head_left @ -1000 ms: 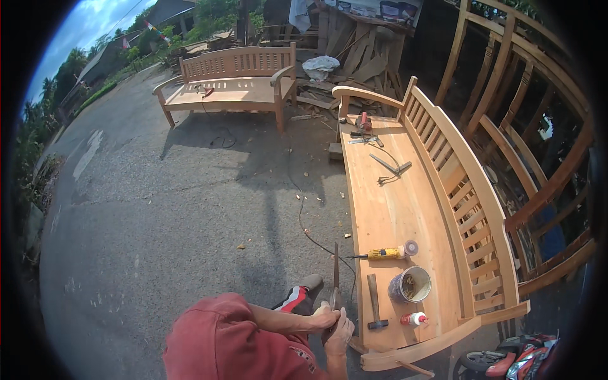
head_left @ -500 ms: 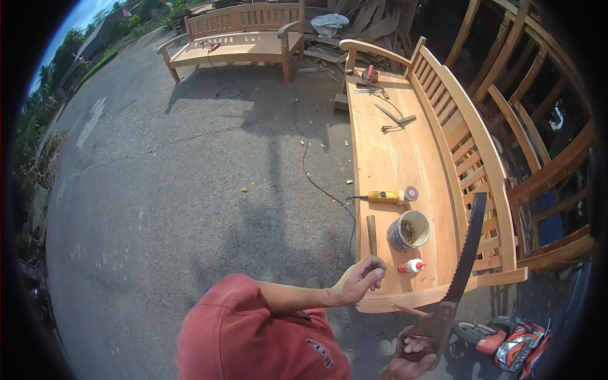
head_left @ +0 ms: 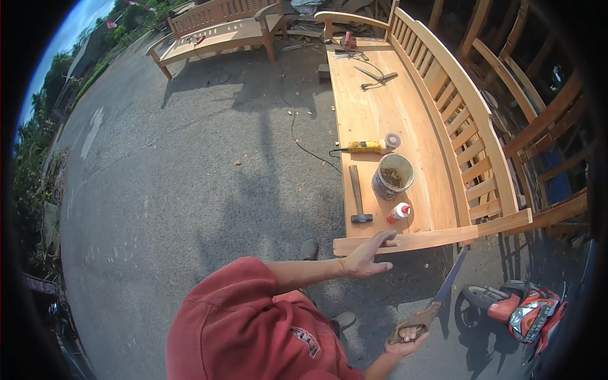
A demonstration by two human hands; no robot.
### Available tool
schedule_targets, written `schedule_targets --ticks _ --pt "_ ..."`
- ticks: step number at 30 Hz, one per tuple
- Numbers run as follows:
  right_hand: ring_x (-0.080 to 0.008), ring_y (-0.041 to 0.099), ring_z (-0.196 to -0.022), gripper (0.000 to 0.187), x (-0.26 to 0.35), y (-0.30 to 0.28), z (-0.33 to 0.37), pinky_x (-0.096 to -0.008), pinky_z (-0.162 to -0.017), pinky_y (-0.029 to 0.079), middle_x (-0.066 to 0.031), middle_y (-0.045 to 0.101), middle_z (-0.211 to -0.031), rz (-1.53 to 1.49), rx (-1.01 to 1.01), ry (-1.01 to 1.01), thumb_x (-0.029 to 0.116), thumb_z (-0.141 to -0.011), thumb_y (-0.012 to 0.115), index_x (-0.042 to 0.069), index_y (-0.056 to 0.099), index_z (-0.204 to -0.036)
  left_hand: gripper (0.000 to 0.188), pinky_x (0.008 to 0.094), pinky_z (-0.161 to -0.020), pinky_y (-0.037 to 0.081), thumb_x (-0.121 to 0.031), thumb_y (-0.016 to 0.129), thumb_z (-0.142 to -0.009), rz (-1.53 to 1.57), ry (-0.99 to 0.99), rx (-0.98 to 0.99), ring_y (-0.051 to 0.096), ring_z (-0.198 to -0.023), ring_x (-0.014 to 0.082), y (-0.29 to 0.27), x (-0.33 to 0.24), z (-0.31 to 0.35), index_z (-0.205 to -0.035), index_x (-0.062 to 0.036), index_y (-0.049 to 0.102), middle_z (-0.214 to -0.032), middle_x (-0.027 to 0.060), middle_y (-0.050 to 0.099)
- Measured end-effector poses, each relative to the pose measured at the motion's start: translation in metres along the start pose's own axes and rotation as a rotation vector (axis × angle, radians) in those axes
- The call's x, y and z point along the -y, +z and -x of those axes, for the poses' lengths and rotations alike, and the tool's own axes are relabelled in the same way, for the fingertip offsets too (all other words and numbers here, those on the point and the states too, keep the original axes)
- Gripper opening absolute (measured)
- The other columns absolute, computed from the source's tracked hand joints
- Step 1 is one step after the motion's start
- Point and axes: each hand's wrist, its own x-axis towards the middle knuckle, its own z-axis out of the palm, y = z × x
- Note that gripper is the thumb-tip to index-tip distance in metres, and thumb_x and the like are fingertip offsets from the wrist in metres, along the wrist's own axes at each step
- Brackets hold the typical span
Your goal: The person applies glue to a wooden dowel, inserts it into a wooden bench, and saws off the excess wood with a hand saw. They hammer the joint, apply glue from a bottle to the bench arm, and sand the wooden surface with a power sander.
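My right hand (head_left: pixel 406 341) is wrapped round the wooden handle of a hand saw (head_left: pixel 446 285). Its blade slants up and away, the tip near the wooden bench's near armrest (head_left: pixel 430 239). At that armrest's left part is my left hand (head_left: pixel 366 258), thumb and fingers spread, the fingertips over its edge; whether they press on the wood I cannot tell. On the bench seat (head_left: pixel 424 126) just beyond lie a hammer (head_left: pixel 356 193), a white glue bottle with a red cap (head_left: pixel 399 213), a stained bucket (head_left: pixel 384 183) holding small wood pieces, and a yellow angle grinder (head_left: pixel 367 147).
Farther along the seat are a folding tool (head_left: pixel 378 77) and a red power tool (head_left: pixel 348 41). A second bench (head_left: pixel 221 38) stands far left. A red toy motorbike (head_left: pixel 529 313) is at lower right. A cord (head_left: pixel 310 151) trails over the pavement; wooden frames (head_left: pixel 538 133) lean at right.
The saw has swung down from nearly upright above the armrest to a lower slant beside it. My left hand has opened from curled fingers and reached to the armrest. The view has shifted.
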Motion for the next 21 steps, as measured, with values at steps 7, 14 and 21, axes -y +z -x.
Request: schedule_targets --ticks 7,14,21 --pt "-0.0042 0.047 -0.050 0.044 0.000 -0.070 -0.037 -0.0238 -0.048 0.045 0.0073 0.045 -0.060 -0.053 -0.068 0.380 0.052 -0.103 0.052 0.009 0.058 -0.108 0.063 0.0387 -0.103 0.047 -0.027 0.076 -0.089 0.064 -0.097 -0.429 0.059 -0.117 0.0246 0.059 0.031 -0.025 -0.138 0.0025 0.048 -0.132 0.0186 0.058" --pt "-0.0101 0.048 -0.050 0.036 -0.011 -0.097 -0.064 -0.0301 -0.050 0.045 0.0036 0.046 -0.060 0.072 0.003 0.572 0.048 -0.105 0.051 0.012 0.053 -0.098 0.035 0.0307 -0.061 0.047 -0.032 0.063 -0.101 0.207 -0.176 -0.738 0.056 -0.062 0.0122 0.068 0.036 -0.038 -0.076 -0.0080 0.057 -0.063 0.0000 0.053" --pt "-0.0137 0.049 -0.052 0.032 -0.042 -0.096 -0.090 -0.0348 -0.056 0.047 0.0003 0.049 -0.062 -0.044 0.080 0.646 0.042 -0.104 0.055 0.012 0.053 -0.096 0.046 0.0322 -0.047 0.036 -0.035 0.054 -0.104 0.081 -0.065 -0.867 0.041 -0.046 0.0125 0.098 0.057 -0.068 -0.064 -0.0142 0.044 -0.053 -0.0001 0.041"
